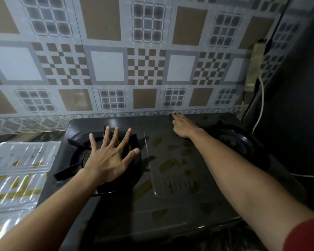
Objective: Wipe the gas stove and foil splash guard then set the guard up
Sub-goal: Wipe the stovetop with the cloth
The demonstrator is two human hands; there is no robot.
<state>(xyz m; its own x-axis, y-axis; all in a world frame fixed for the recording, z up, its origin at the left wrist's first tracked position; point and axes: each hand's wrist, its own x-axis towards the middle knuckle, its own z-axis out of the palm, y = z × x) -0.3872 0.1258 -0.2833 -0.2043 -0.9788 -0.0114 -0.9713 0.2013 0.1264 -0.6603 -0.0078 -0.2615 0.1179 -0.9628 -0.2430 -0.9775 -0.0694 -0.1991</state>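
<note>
The black glass-top gas stove [170, 205] fills the middle of the view, with yellowish reflections on its surface. My left hand [109, 158] is spread flat, fingers apart, over the left burner grate [74, 167] and holds nothing. My right hand [184, 126] reaches to the stove's back edge, palm down, fingertips at the wall. A small dark patch lies under those fingertips, and I cannot tell whether it is a cloth. The foil splash guard [16, 174] lies flat on the counter to the left of the stove, silver and ribbed, with yellow stains.
A patterned tile wall [143, 66] stands right behind the stove. The right burner [234, 140] sits beyond my right forearm. A power strip [254, 67] hangs on the wall at the right, with a white cable [261, 109] running down. A dark surface closes the right side.
</note>
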